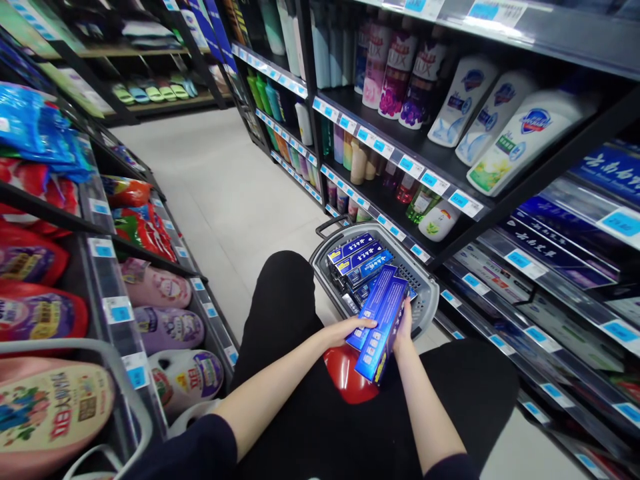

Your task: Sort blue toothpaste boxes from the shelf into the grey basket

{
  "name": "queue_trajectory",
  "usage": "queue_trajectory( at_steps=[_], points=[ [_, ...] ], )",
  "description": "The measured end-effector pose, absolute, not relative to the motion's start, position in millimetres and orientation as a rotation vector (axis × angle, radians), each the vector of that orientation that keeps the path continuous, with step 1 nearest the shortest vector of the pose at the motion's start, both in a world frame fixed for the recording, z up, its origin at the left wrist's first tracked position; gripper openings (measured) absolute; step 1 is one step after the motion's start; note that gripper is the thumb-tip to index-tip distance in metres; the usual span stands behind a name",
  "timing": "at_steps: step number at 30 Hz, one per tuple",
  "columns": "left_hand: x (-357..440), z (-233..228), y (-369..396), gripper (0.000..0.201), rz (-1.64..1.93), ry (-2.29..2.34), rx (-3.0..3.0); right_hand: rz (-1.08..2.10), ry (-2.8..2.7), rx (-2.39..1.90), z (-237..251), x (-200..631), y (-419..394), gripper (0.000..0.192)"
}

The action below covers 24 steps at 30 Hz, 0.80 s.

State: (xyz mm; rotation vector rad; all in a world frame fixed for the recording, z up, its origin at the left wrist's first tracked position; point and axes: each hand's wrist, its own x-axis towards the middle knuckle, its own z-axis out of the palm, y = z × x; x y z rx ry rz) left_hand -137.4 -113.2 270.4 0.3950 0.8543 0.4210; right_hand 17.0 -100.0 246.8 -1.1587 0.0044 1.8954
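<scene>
Two long blue toothpaste boxes overlap at an angle between my hands. My left hand (346, 329) is closed on the lower-left toothpaste box (371, 305), its thumb on the printed face. Around the right edge of the upper toothpaste box (384, 332) my right hand (403, 325) is closed, most of its fingers hidden behind. Just beyond and below them is a grey shopping basket (429, 293) on the floor, with several dark blue toothpaste boxes (357, 257) lying in it.
Body-wash bottles (510, 147) fill the shelf (390, 137) ahead and right; boxed goods (555, 250) lie on the lower right shelves. Laundry detergent bottles (170, 330) line the left shelf. A glossy red surface (350, 380) shows between my legs. Pale tiled floor (215, 187) runs down the aisle.
</scene>
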Motion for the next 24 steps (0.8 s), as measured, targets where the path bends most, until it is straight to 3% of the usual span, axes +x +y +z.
queue_trajectory(
  at_steps=[15,20,24],
  points=[
    [-136,262,-114,0.046,0.465,0.888,0.355,1.870,0.028,-1.108,245,16,-99,0.062],
    [-136,261,-111,0.049,0.558,0.977,0.385,1.861,0.116,-1.096,229,17,-101,0.049],
    [-148,271,-98,0.036,0.706,1.080,0.391,1.792,0.084,-1.193,197,28,-100,0.039]
  ],
)
